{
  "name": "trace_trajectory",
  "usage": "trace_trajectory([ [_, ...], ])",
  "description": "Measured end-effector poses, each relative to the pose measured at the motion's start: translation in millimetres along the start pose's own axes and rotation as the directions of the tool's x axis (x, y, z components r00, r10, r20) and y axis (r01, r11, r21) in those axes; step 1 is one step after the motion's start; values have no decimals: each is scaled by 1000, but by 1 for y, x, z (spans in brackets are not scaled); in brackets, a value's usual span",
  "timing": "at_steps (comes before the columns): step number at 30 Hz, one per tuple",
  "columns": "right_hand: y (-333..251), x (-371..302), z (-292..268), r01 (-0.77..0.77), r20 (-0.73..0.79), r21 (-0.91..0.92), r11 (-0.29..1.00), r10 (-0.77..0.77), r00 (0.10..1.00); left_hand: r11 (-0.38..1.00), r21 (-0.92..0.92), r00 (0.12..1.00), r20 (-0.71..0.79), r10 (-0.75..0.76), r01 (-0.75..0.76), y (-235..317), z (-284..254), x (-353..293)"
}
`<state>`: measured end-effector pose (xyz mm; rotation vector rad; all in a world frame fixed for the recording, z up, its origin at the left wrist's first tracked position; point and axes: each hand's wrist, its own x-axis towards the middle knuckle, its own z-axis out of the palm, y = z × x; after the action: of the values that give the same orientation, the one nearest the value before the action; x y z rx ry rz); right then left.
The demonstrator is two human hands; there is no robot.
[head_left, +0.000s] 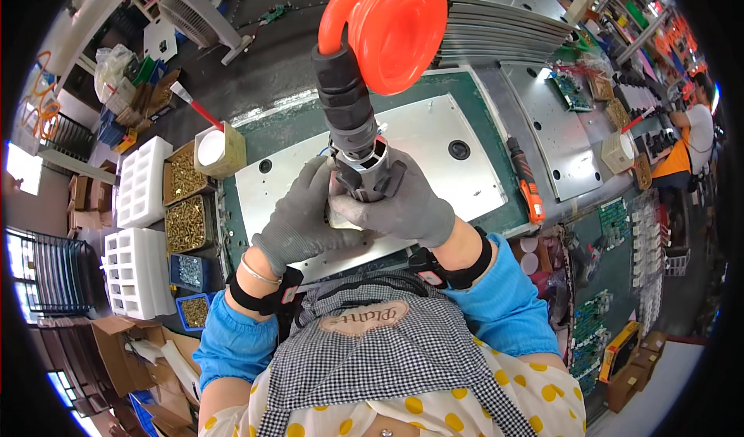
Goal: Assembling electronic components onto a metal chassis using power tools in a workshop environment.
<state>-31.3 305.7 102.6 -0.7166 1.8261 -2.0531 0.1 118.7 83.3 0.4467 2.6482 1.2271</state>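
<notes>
A black and silver air tool [358, 131], fed by a coiled orange hose [399, 34], stands upright between my hands over a flat silver metal panel [430, 146]. My right hand [411, 208], in a grey glove, is wrapped round its lower body. My gloved left hand [306, 220] is closed close against the tool's left side, just above the panel. Whatever its fingers pinch is hidden, and so is the tool's tip. The panel has round black-rimmed holes and lies on a green work surface [457, 84].
Left stand bins of brass-coloured parts [186, 175], a blue tray of small parts [190, 271], white foam trays [141, 181] and a tub with a red-handled brush [211, 148]. Right lies an orange-black power screwdriver [527, 181] beside another panel [554, 138]. A person [694, 131] stands far right.
</notes>
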Motion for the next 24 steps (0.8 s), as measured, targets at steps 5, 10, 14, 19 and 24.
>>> trace_trajectory([
  [5, 3, 3, 2, 57, -19, 67, 996, -56, 998, 996, -61, 996, 69, -59, 63, 17, -5, 3],
  [10, -17, 10, -8, 164, -118, 12, 986, -161, 980, 991, 136, 998, -64, -9, 17, -5, 9, 6],
  [14, -29, 16, -35, 372, -246, -86, 924, -382, 891, 968, 236, 995, -80, -62, 79, 11, 6, 10],
  [19, 0, 22, -31, 337, -388, 264, 904, -221, 895, 961, 267, 997, -44, -61, 71, 16, 3, 10],
  [24, 15, 40, -32, 309, -442, 130, 942, -224, 868, 968, 198, 988, -19, -155, 155, 21, 1, 14],
])
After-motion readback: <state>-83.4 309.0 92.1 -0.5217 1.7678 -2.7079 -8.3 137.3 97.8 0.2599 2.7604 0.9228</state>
